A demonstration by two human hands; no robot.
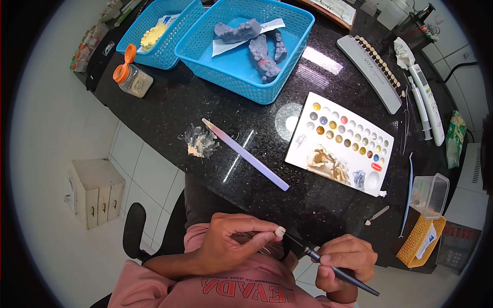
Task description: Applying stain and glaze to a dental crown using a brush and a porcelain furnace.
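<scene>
Between the thumb and fingertips of my left hand [231, 240] is a small off-white dental crown [280, 231], held above my lap near the table's front edge. My right hand [346, 259] grips a dark-handled fine brush [311, 252], fingers closed round its handle. The thin tip points left and reaches the crown; whether it touches I cannot tell. Beyond my hands on the black table lies a white palette [303, 149] with wells of coloured paste and brown smears. To its left is a lilac flat stick [251, 160], pale at its far end.
A smear of pale paste [200, 141] marks the table at left. Behind stand blue baskets [226, 79] with grey dental models [263, 56], and an orange-capped jar [134, 82]. At right are a shade guide [370, 77], a syringe [420, 105], a clear box [431, 195] and a yellow basket [413, 241].
</scene>
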